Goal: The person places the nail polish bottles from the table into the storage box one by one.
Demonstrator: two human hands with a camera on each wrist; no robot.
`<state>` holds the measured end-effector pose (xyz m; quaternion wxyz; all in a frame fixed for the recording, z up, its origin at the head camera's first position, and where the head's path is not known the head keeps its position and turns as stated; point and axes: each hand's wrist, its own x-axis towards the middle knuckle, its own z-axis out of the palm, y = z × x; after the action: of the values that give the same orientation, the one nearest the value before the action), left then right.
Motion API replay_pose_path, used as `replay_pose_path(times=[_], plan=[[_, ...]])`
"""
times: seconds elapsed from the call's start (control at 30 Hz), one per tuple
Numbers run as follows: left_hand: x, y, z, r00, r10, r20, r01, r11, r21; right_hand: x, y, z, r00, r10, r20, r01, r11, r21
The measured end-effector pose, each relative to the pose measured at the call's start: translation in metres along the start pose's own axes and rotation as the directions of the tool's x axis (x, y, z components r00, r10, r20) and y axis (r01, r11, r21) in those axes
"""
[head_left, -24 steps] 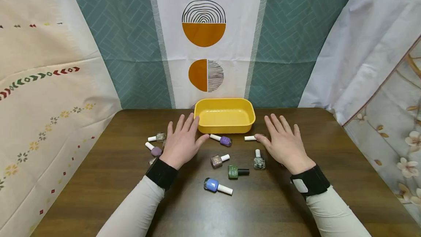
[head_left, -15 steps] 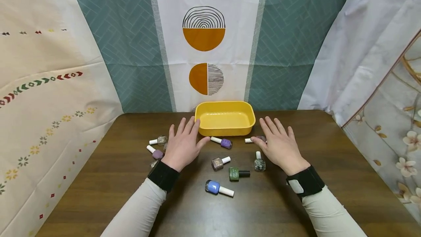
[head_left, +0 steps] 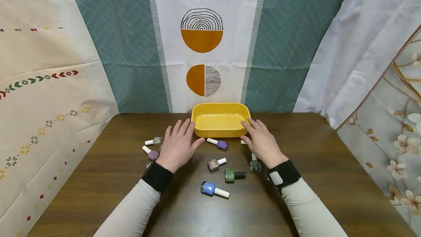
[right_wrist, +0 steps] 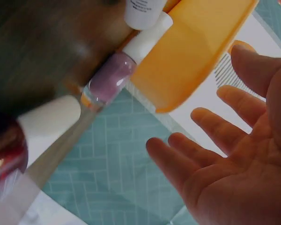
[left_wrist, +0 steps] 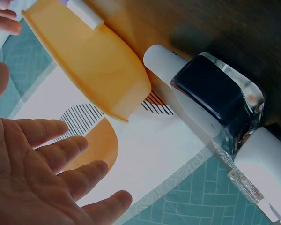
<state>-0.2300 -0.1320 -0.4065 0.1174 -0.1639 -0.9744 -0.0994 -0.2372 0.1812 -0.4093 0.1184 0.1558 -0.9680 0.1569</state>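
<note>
My left hand (head_left: 177,145), fingers spread and holding nothing, is over the left group of nail polish bottles, partly covering them. A mauve bottle (head_left: 152,155) and a glitter bottle (head_left: 158,141) show beside it. My right hand (head_left: 263,143), its fingers extended, holds nothing; its fingertips overlap the right end of the yellow tray (head_left: 221,134), contact unclear. Beneath it a bottle shows only its white cap (head_left: 243,142); the right wrist view shows a mauve bottle (right_wrist: 113,77). Between the hands lie purple (head_left: 222,145), brown glitter (head_left: 213,165), green (head_left: 229,175) and blue (head_left: 208,188) bottles.
A dark speckled bottle (head_left: 255,166) lies just below the right hand. The brown wooden table (head_left: 315,200) reaches back to a patterned curtain (head_left: 138,46), with the tray at its far edge. Cloth hangs at both sides.
My right hand has moved left, toward the tray, and now covers most of the bottle with the white cap. The left hand stays nearly in place. The head view has shifted slightly.
</note>
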Motion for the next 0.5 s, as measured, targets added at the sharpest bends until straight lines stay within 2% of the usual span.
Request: replay_pose_path(times=[0.23, 0.5], plan=[[-0.002, -0.003, 0.001, 1.000, -0.003, 0.009, 0.002, 1.000, 0.005, 0.010, -0.003, 0.011, 0.997, -0.043, -0.061, 0.042, 0.999, -0.013], [-0.002, -0.005, 0.001, 1.000, -0.011, 0.015, 0.011, 1.000, 0.000, 0.021, -0.004, 0.014, 0.990, -0.098, -0.101, 0.097, 0.995, -0.009]])
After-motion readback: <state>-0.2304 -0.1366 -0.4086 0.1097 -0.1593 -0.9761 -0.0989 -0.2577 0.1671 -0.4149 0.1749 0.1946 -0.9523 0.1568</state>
